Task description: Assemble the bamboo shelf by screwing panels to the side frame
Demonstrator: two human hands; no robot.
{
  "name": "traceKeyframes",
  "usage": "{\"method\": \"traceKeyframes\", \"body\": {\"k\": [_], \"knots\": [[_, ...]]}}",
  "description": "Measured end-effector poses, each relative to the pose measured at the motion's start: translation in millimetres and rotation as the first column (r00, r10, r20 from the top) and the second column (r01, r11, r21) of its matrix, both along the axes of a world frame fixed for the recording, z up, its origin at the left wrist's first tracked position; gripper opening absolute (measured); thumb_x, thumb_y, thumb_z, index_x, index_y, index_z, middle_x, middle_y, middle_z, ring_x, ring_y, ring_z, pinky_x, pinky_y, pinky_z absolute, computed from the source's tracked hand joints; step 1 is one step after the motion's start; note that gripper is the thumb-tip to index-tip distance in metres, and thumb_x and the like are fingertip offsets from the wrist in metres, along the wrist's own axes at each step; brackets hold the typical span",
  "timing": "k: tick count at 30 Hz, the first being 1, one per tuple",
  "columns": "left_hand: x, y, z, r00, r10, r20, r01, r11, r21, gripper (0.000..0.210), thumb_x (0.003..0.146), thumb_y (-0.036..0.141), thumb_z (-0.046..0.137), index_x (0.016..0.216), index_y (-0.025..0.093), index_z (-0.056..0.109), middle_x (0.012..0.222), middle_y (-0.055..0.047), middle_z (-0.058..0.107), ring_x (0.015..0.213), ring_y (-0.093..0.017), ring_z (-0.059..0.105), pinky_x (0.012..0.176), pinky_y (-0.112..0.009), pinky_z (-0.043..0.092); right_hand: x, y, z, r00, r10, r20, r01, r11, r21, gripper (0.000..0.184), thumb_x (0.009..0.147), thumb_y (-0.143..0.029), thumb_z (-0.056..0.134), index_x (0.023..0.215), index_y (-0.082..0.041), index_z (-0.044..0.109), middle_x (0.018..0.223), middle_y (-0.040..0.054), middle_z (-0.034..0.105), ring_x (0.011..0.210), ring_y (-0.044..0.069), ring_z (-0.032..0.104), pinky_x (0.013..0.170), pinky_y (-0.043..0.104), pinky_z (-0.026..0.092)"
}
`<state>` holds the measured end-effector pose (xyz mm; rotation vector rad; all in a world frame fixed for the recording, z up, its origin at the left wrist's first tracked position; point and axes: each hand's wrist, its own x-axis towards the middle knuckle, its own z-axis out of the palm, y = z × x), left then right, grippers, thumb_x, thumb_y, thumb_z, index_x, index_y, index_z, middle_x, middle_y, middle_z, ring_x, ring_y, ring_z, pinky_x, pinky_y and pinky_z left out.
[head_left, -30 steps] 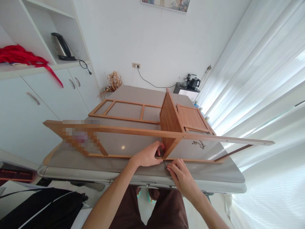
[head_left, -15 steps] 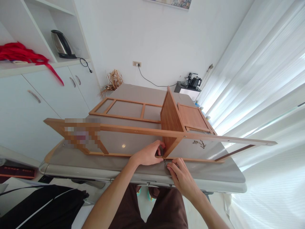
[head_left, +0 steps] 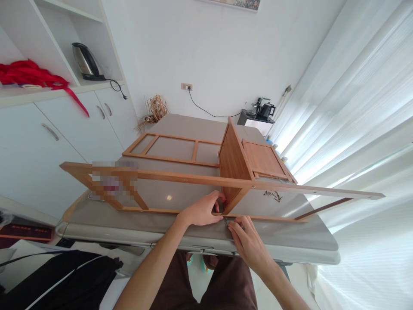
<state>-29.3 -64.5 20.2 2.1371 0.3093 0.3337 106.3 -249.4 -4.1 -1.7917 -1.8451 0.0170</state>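
Note:
A wooden frame (head_left: 155, 175) stands on its side along the near part of the table, with a wooden panel (head_left: 235, 159) set crosswise against it. My left hand (head_left: 203, 209) grips the lower rail of the frame where the panel's corner meets it; some fingers are hidden behind the wood. Just right of that joint, my right hand (head_left: 247, 234) pinches a thin, bent metal hex key (head_left: 226, 222) whose far end reaches the lower rail. Its shape is small and partly covered by my fingers.
Several screws (head_left: 273, 196) lie on the grey table (head_left: 200, 122) at the right. Beyond the standing frame lie another wooden frame (head_left: 167, 159) and stacked wooden panels (head_left: 264, 158). A white cabinet (head_left: 64, 129) is on the left, curtains (head_left: 348, 107) on the right.
The view has shifted slightly, so everything sits a little further right. Both hands keep their places at the joint, and the metal piece stays in my right fingers.

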Motion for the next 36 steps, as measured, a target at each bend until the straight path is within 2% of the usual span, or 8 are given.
{"method": "traceKeyframes", "body": {"k": [14, 28, 36], "knots": [[-0.4, 0.3, -0.2, 1.0, 0.012, 0.005, -0.012, 1.0, 0.006, 0.045, 0.074, 0.021, 0.071, 0.113, 0.022, 0.05, 0.1, -0.001, 0.061, 0.082, -0.016, 0.061, 0.078, -0.031, 0.048, -1.9, 0.5, -5.8, 0.997, -0.022, 0.075, 0.019, 0.999, 0.036, 0.021, 0.096, -0.008, 0.041, 0.103, -0.019, 0.057, 0.095, 0.0075, 0.049, 0.088, 0.019, 0.051, 0.077, 0.034, 0.049], [-0.3, 1.8, -4.6, 1.0, 0.005, 0.004, -0.005, 1.0, 0.029, 0.048, 0.073, 0.021, 0.071, 0.115, 0.022, 0.049, 0.093, 0.0, 0.06, 0.082, -0.017, 0.06, 0.079, -0.031, 0.048, -5.8, -2.7, -5.4, 0.986, -0.026, 0.165, 0.027, 1.0, -0.007, 0.024, 0.094, -0.006, 0.039, 0.102, -0.019, 0.058, 0.095, 0.0083, 0.049, 0.088, 0.021, 0.05, 0.075, 0.035, 0.05], [-0.3, 1.3, -4.8, 1.0, 0.009, 0.004, -0.009, 0.999, 0.042, 0.048, 0.073, 0.02, 0.071, 0.116, 0.022, 0.049, 0.097, -0.001, 0.061, 0.082, -0.017, 0.06, 0.079, -0.031, 0.048, -5.2, -2.2, -3.3, 0.975, -0.006, 0.223, 0.005, 1.0, 0.002, 0.026, 0.092, -0.005, 0.04, 0.105, -0.019, 0.058, 0.095, 0.0083, 0.051, 0.086, 0.021, 0.05, 0.072, 0.034, 0.051]]}}
